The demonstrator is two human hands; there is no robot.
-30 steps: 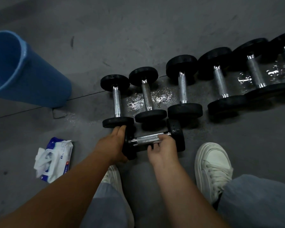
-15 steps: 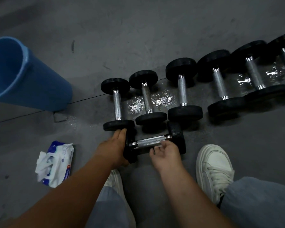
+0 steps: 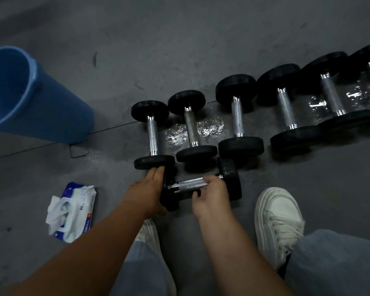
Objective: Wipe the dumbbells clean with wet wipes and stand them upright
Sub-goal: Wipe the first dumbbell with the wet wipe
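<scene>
The small dumbbell (image 3: 192, 184) lies crosswise on the floor (image 3: 201, 39), set apart in front of the row so we can reach both ends. Our left hand (image 3: 150, 189) wraps its fingers round the left head, which keeps it from rolling. Our right hand (image 3: 209, 195) closes on the steel grip, fingers over and thumb under, probably ready to tip it upright. We see no wipe in either hand. Beyond, the other dumbbells (image 3: 237, 116) lie side by side among wet patches (image 3: 207, 129). The wipe pack (image 3: 73, 210) sits open within reach at our left, near the blue bucket (image 3: 41, 107).
</scene>
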